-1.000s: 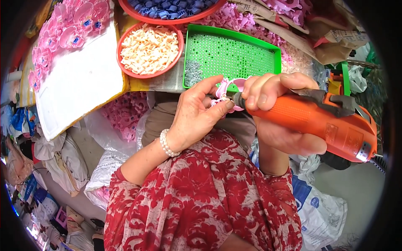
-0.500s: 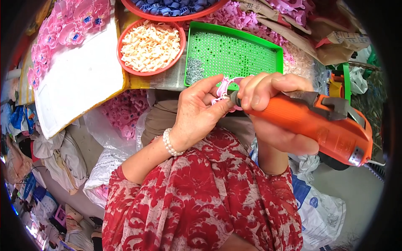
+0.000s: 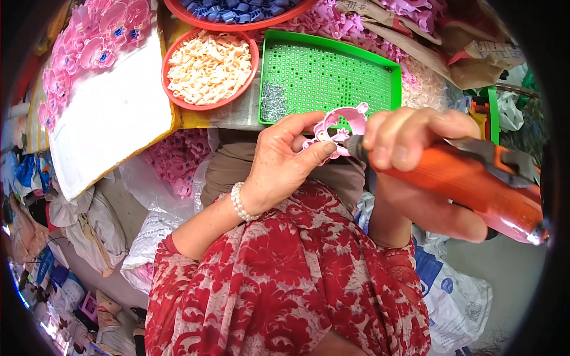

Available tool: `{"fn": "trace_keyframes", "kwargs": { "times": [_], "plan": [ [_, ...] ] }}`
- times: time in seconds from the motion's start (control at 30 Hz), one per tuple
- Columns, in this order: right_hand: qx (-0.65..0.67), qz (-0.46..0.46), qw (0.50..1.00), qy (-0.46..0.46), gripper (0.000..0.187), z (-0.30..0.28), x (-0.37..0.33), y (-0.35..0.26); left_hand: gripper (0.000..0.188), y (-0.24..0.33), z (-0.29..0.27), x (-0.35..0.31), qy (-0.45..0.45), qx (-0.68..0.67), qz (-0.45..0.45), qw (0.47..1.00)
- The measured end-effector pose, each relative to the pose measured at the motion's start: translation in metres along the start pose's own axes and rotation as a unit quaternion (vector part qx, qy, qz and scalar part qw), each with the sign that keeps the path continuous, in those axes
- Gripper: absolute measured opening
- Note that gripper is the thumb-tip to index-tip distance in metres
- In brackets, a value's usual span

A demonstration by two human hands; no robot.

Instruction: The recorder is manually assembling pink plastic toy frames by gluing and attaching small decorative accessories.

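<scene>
Between thumb and fingers, my left hand [image 3: 284,153] pinches a pink plastic part [image 3: 350,118], a curved piece with small cut-out shapes. Wrapped round the body of an orange electric screwdriver [image 3: 457,181] is my right hand [image 3: 415,154]. The screwdriver's dark nose points left at the pink part and lies close beside it; whether its tip touches the part I cannot tell. Just beyond my hands stands a green perforated tray [image 3: 332,74], with a heap of small metal screws [image 3: 273,102] in its near left corner.
A red basket of cream-coloured pieces [image 3: 209,66] stands left of the tray, and a red basin of blue parts [image 3: 240,10] behind it. A white board [image 3: 113,118] at the left bears several pink assemblies [image 3: 98,50]. Loose pink parts [image 3: 332,24] lie behind the tray.
My right hand has drawn the screwdriver back to the right, away from the pink part. More of the part now shows, while my left hand stays nearly in place.
</scene>
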State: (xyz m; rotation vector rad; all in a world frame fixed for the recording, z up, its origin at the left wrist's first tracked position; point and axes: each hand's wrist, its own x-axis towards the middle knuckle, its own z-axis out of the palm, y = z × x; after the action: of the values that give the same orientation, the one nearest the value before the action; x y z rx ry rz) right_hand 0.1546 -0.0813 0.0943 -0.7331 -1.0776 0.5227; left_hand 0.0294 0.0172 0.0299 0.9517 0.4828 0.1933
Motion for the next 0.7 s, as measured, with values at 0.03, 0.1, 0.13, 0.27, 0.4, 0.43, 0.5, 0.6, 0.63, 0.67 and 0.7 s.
{"fn": "trace_keyframes", "kwargs": {
  "times": [0.03,0.1,0.13,0.27,0.4,0.43,0.5,0.6,0.63,0.67,0.7],
  "plan": [
    [-0.001,0.004,1.000,-0.012,0.088,-0.001,0.002,-0.005,0.034,-0.002,-0.002,0.000,0.002,0.001,0.000,1.000],
    [-0.004,0.007,1.000,-0.021,0.088,-0.003,0.003,-0.013,0.043,-0.007,-0.006,0.002,-0.010,0.019,0.041,0.999],
    [-0.015,0.006,1.000,-0.019,0.088,-0.004,0.003,-0.017,0.043,-0.008,-0.007,0.002,-0.013,0.020,0.039,0.999],
    [-0.024,0.013,1.000,-0.010,0.090,-0.008,-0.001,-0.020,0.047,-0.007,-0.010,0.002,-0.016,-0.023,0.048,0.998],
    [-0.022,0.027,0.999,0.024,0.091,-0.008,-0.007,-0.018,0.052,-0.003,-0.010,0.001,-0.015,-0.067,0.038,0.997],
    [-0.026,0.025,0.998,0.042,0.091,-0.006,-0.008,-0.015,0.052,-0.002,-0.011,0.001,-0.014,-0.065,0.037,0.997],
    [-0.030,0.022,0.997,0.062,0.092,-0.008,-0.012,-0.011,0.053,0.001,-0.012,0.000,-0.026,-0.063,0.025,0.997],
    [-0.043,0.034,0.997,0.054,0.091,-0.016,-0.017,-0.003,0.051,0.002,-0.011,0.000,-0.027,-0.083,0.032,0.996],
    [-0.042,0.040,0.996,0.069,0.091,-0.014,-0.018,-0.001,0.051,0.003,-0.010,-0.001,-0.028,-0.083,0.032,0.996],
    [-0.041,0.046,0.994,0.085,0.091,-0.013,-0.018,0.000,0.050,0.004,-0.010,-0.001,-0.037,-0.093,0.032,0.994],
    [-0.040,0.046,0.994,0.085,0.091,-0.012,-0.019,0.000,0.050,0.005,-0.010,-0.002,-0.045,-0.103,0.032,0.993]
  ]
}}
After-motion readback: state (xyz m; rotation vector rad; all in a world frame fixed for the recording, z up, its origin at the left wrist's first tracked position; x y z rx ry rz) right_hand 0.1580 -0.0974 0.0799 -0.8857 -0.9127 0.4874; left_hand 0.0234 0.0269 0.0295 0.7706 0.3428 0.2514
